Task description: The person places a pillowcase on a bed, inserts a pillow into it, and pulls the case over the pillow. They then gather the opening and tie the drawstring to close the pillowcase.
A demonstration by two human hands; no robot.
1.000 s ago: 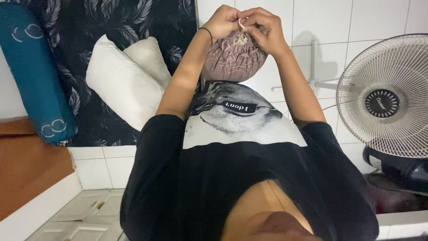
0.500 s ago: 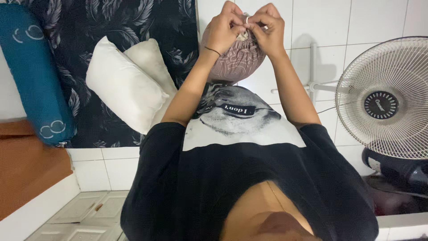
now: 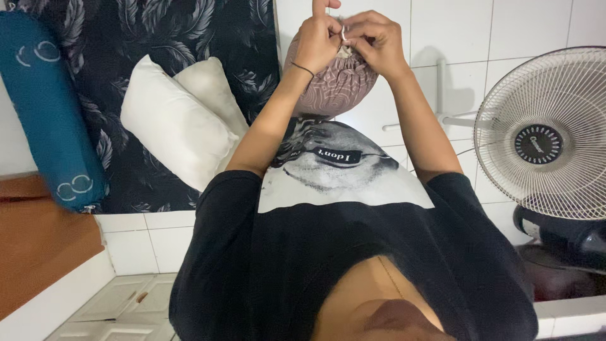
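Note:
Both of my hands are raised in front of my chest at the top of a round, brownish-pink patterned fabric bundle (image 3: 334, 88). My left hand (image 3: 317, 44) and my right hand (image 3: 374, 43) meet fingertip to fingertip, pinching a small white tie (image 3: 344, 35) at the bundle's gathered mouth. The bundle hangs below my fingers, above the printed picture on my black shirt (image 3: 341, 252). A thin dark band circles my left wrist. How the tie is knotted is hidden by my fingers.
Two white pillows (image 3: 170, 126) and a blue bolster (image 3: 47, 107) lie on a dark feather-patterned sheet (image 3: 189, 31) to the left. A white electric fan (image 3: 543, 132) stands at the right on white tiles (image 3: 505, 38). An orange-brown surface (image 3: 38, 246) is at lower left.
My left hand has closed in against the right at the bundle's top, and the fingers have shifted on the tie. The bundle stays in about the same place.

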